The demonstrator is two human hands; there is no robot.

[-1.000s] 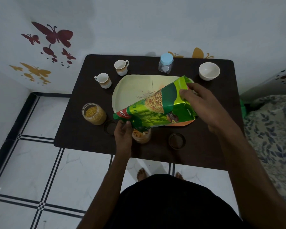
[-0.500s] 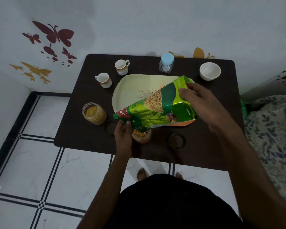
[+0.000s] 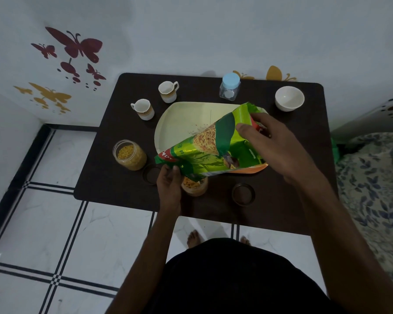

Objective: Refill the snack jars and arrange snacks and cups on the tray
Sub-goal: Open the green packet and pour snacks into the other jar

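Refill step in hand. Right hand grips the raised back end of the glossy green foil snack packet; left hand pinches its lowered mouth over the small clear plastic jar near the dark wooden table's front edge. Jar partly filled with orange mix. Packet lies tilted across the pale cream oval tray. Next, probably: keep the mouth centred over the jar, watch the fill level, then level the packet.

Butterfly wall stickers (red, gold), floral bedding
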